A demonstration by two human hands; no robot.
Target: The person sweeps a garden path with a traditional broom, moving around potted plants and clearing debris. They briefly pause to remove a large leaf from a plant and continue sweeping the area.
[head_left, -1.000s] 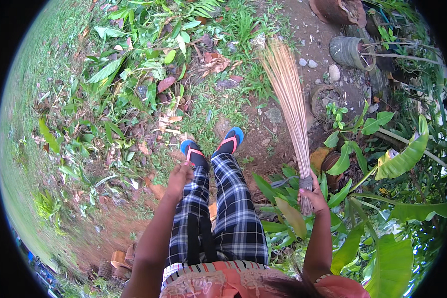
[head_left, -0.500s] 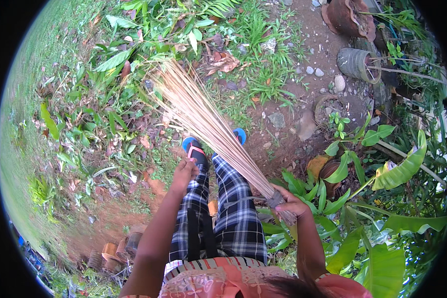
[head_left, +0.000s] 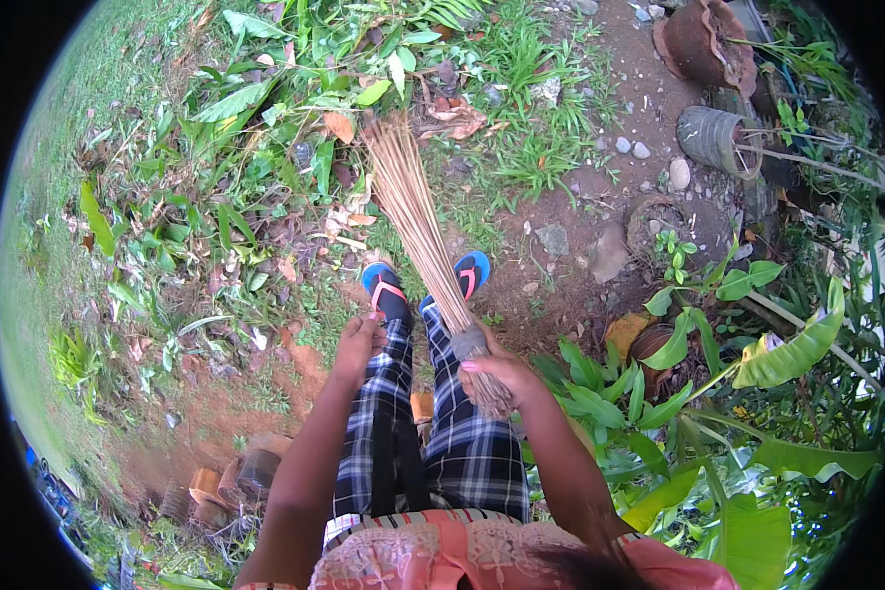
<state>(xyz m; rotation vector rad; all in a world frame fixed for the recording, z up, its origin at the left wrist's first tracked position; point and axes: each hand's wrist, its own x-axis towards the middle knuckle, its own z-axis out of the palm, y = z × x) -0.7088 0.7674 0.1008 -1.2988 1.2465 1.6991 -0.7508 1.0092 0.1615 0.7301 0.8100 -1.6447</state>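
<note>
Right hand (head_left: 501, 372) grips stick broom (head_left: 418, 221) pointing ahead.

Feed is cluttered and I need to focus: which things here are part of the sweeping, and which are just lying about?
In use:
- bundled straw stick broom, its bound end in the grip of the right hand
- dry brown fallen leaves by the broom tip

Lying about:
- left hand, resting empty on the checked trouser leg
- tipped reddish clay pot
- grey cylindrical pot
- grey stones
</note>
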